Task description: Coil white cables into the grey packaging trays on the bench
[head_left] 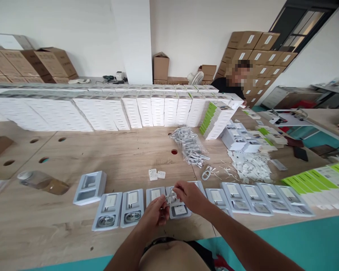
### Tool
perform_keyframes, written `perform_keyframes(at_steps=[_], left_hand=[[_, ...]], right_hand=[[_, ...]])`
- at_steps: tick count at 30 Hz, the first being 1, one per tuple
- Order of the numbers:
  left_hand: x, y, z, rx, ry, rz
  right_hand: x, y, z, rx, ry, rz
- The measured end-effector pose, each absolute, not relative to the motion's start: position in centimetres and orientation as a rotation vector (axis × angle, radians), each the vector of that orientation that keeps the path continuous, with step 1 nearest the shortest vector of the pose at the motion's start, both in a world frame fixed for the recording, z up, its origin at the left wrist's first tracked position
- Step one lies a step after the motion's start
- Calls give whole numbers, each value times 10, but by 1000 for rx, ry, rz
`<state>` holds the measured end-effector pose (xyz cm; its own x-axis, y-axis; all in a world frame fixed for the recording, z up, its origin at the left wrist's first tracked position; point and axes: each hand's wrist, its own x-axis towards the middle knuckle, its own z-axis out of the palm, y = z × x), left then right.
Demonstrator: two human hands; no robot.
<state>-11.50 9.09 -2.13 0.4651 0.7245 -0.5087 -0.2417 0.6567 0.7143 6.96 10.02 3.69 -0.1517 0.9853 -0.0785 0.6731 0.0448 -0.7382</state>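
Both of my hands meet over a row of plastic trays, around a white cable (170, 197). My left hand (157, 211) has its fingers closed on the cable from below. From the right, my right hand (190, 195) pinches the same cable near its end. Directly beneath them lies a tray (180, 216) with a white insert in its lower part. To the left, one tray (106, 211) and its neighbour (132, 207) each hold a white charger above a coiled cable. My fingers partly hide the trays under them.
An empty tray stack (89, 188) and a bottle (43, 182) lie to the left. Bagged cables (189, 145), a loose coiled cable (206, 173) and a pile of small white pieces (251, 165) are ahead. White boxes (158, 109) form a wall behind; a person (228, 86) is beyond it.
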Motion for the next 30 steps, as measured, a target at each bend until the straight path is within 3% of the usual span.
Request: perform_keyframes(at_steps=[10,12,15,17,19,22,24,30], left_hand=[[-115,91,-27,373,815,744],[-114,92,-26,415,776,734],[-117,95,-24,585,777,707],[-122,97,-21,826,821,710],[-129,99,-15,1127,870,701],[-138,101,-7,1489,943,680],[-141,103,-4,1549,998,678],[-141,110,-7,1238,963,389]], right_hand=[[43,80,-6,-1433,-1196,1388],[43,79,-6,-1523,-1368,1202],[51,82,1,-1663,-1706,541],[63,86,8,-1631,-1860,263],[77,92,16,-1527,-2013,366],[92,98,21,-1424,-2055,848],[93,100,19,-1458,-1965,978],[73,101,7,-1427,-2151,692]])
